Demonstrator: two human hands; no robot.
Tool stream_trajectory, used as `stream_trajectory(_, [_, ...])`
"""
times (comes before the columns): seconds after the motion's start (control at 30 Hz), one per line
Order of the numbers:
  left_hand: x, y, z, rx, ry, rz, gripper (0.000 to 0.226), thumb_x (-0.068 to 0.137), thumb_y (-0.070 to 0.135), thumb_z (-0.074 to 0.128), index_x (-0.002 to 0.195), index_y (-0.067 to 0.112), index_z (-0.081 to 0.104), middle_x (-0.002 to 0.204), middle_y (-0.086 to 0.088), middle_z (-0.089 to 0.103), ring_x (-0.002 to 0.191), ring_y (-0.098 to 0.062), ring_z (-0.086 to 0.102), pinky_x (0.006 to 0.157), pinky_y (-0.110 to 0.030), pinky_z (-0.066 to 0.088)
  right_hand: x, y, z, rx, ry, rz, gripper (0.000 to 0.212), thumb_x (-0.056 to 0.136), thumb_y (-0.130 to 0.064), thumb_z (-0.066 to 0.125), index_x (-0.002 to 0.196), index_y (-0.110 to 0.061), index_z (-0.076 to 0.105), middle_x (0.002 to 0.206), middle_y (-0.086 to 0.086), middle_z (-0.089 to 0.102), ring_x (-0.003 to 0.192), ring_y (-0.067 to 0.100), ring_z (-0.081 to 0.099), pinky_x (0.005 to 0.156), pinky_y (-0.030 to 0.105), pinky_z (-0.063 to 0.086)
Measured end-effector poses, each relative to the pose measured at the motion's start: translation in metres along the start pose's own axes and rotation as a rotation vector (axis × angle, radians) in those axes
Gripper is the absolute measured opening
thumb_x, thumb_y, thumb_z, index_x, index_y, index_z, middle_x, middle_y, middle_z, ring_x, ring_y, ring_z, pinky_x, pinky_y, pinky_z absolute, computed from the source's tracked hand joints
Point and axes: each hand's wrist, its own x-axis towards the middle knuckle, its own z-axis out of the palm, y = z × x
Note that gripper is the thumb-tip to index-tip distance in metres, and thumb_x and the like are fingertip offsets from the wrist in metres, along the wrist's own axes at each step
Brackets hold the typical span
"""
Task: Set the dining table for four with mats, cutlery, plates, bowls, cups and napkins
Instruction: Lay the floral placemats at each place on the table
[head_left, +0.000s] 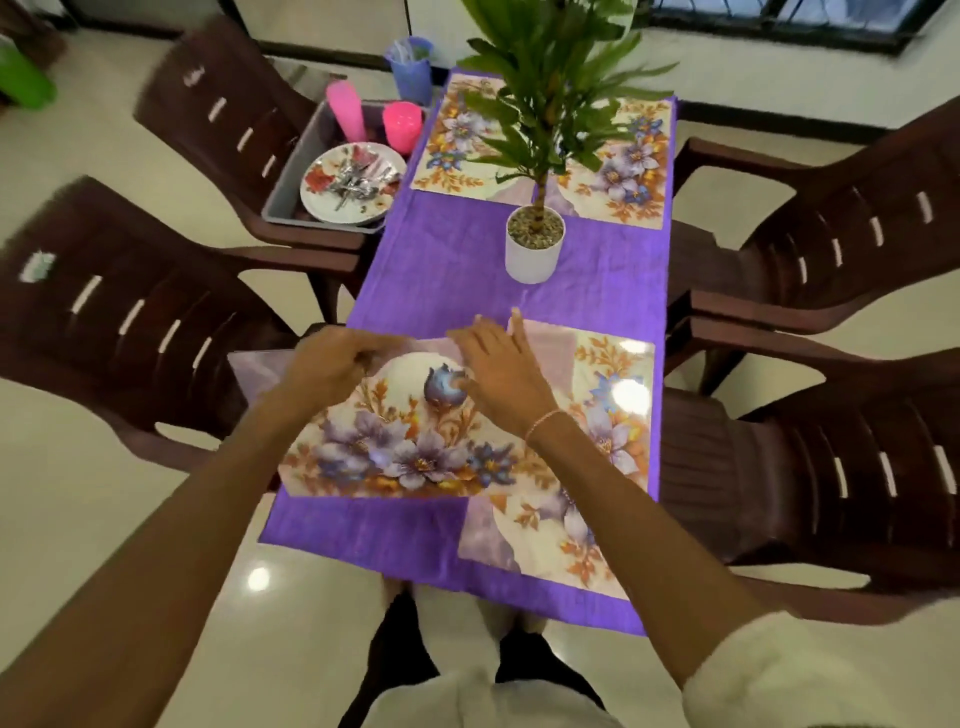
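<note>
Left grip pinches mat at far edge — right grip wide, flat on it, over desk.

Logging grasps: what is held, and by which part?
The left hand pinches the floral mat at its far edge; the right hand rests flat on it.

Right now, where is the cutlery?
In the head view, the cutlery lies on a flowered plate in the grey tub on the far left chair, just beside the pink cups.
</note>
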Motion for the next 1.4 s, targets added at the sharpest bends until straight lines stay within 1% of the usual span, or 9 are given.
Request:
stream_trajectory(0.1, [0.022, -0.021, -0.019, 0.112, 0.074, 0.315, 0.055, 0.076, 0.011, 0.053, 0.120, 0.035, 0.075, 0.073, 0.000, 0.072, 0.067, -0.030, 0.069, 0.078, -0.040, 0.048, 0.031, -0.028, -0.010, 0.130, -0.143, 0.110, 0.040, 0.096, -0.024, 0.062, 0.135, -0.028, 0.060, 0.119, 0.009, 0.072, 0.108, 0.038, 0.065, 0.086, 0.045, 0.049])
stream_trajectory(0.17, [0.033, -0.045, -0.023, 0.227, 0.293, 0.332, 0.046, 0.083, 0.020, 0.052, 0.123, 0.029, 0.072, 0.094, -0.001, 0.075, 0.086, -0.030, 0.070, 0.098, -0.043, 0.036, 0.045, -0.038, -0.007, 0.234, -0.116, 0.271, 0.040, 0.093, -0.022, 0.060, 0.130, -0.035, 0.065, 0.119, 0.003, 0.074, 0.108, 0.037, 0.066, 0.081, 0.044, 0.053])
stream_trajectory(0.27, [0.025, -0.077, -0.010, -0.018, 0.423, -0.082, 0.068, 0.091, 0.038, 0.061, 0.151, 0.013, 0.043, 0.150, -0.016, 0.049, 0.137, -0.037, 0.046, 0.115, -0.051, 0.029, 0.047, -0.043, 0.008, 0.376, -0.014, 0.503, 0.040, 0.089, -0.019, 0.062, 0.125, -0.032, 0.071, 0.123, 0.002, 0.074, 0.112, 0.034, 0.067, 0.089, 0.043, 0.054])
stream_trajectory(0.37, [-0.005, -0.112, 0.031, -0.352, 0.394, -0.507, 0.089, 0.090, 0.047, 0.059, 0.155, -0.005, 0.028, 0.163, -0.030, 0.019, 0.152, -0.044, 0.018, 0.123, -0.051, 0.017, 0.022, -0.044, 0.046, 0.482, 0.075, 0.774, 0.035, 0.086, -0.009, 0.065, 0.117, -0.021, 0.077, 0.107, 0.012, 0.076, 0.098, 0.035, 0.070, 0.081, 0.036, 0.050])
stream_trajectory(0.6, [-0.068, -0.142, 0.113, -0.807, -0.116, -0.728, 0.047, 0.094, 0.050, 0.055, 0.110, 0.007, 0.066, 0.103, -0.015, 0.070, 0.101, -0.034, 0.068, 0.078, -0.039, 0.049, -0.042, -0.074, 0.130, 0.984, 0.389, 1.338, 0.029, 0.095, -0.003, 0.064, 0.116, -0.017, 0.077, 0.097, -0.004, 0.073, 0.085, 0.016, 0.064, 0.078, 0.030, 0.054])
stream_trajectory(0.77, [-0.073, -0.153, 0.125, -0.816, -0.072, -0.706, 0.022, 0.102, 0.022, 0.062, 0.122, 0.014, 0.065, 0.111, -0.004, 0.071, 0.105, -0.030, 0.067, 0.085, -0.034, 0.049, -0.047, -0.095, 0.163, 0.759, 0.347, 1.387, 0.015, 0.094, -0.014, 0.062, 0.090, -0.018, 0.076, 0.078, -0.004, 0.069, 0.071, 0.019, 0.061, 0.067, 0.028, 0.051])
stream_trajectory(0.93, [-0.064, -0.146, 0.122, -0.727, 0.027, -0.670, 0.040, 0.104, 0.036, 0.058, 0.140, 0.017, 0.058, 0.117, -0.001, 0.065, 0.108, -0.016, 0.059, 0.091, -0.031, 0.042, -0.042, -0.095, 0.171, 0.397, 0.243, 1.344, 0.024, 0.095, -0.019, 0.061, 0.116, -0.018, 0.073, 0.103, 0.010, 0.068, 0.094, 0.027, 0.063, 0.076, 0.030, 0.044])
stream_trajectory(1.17, [-0.043, -0.148, 0.131, -0.657, 0.072, -0.661, 0.046, 0.104, 0.049, 0.051, 0.140, 0.021, 0.061, 0.129, -0.009, 0.068, 0.121, -0.028, 0.062, 0.101, -0.040, 0.046, -0.035, -0.088, 0.173, 0.316, 0.243, 1.352, 0.029, 0.099, -0.028, 0.063, 0.125, -0.018, 0.072, 0.111, 0.010, 0.065, 0.101, 0.028, 0.066, 0.083, 0.036, 0.056])
stream_trajectory(1.4, [-0.041, -0.146, 0.136, -0.504, 0.056, -0.569, 0.042, 0.103, 0.035, 0.057, 0.139, 0.013, 0.062, 0.110, -0.018, 0.069, 0.102, -0.033, 0.067, 0.088, -0.040, 0.051, -0.037, -0.080, 0.174, 0.302, 0.236, 1.355, 0.028, 0.100, -0.029, 0.062, 0.125, -0.022, 0.072, 0.107, 0.009, 0.065, 0.098, 0.027, 0.067, 0.079, 0.034, 0.057])
